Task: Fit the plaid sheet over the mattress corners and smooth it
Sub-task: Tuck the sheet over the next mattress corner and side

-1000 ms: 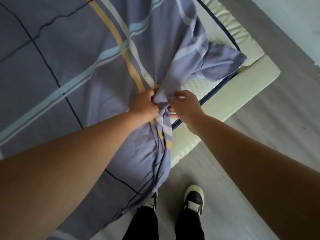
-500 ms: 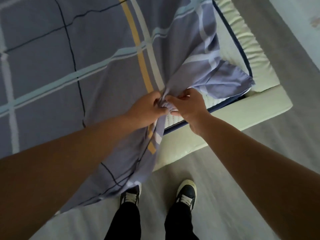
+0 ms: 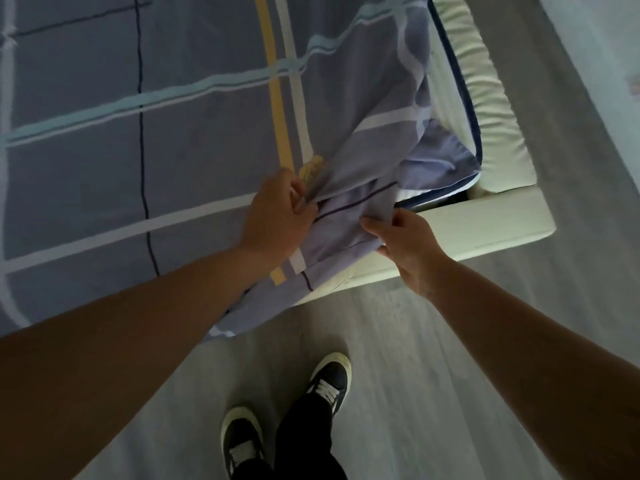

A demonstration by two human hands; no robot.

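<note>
Step in hand: corner fitting. Sheet (image 3: pixel 207 133) is lying across mattress (image 3: pixel 446 84), its corner bunched short of the bare mattress corner. Left hand (image 3: pixel 277 216) is pinching the gather; right hand (image 3: pixel 405 244) is gripping the edge alongside. Next move is probably calling for spreading the corner outward over the mattress corner.

Sheet (image 3: pixel 173 150) on mattress (image 3: pixel 446 81), inside bed frame (image 3: pixel 491 233).

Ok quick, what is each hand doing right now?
Left hand: closed, gripping a bunched fold of the plaid sheet.
Right hand: closed, pinching the sheet's edge near the mattress corner.
</note>
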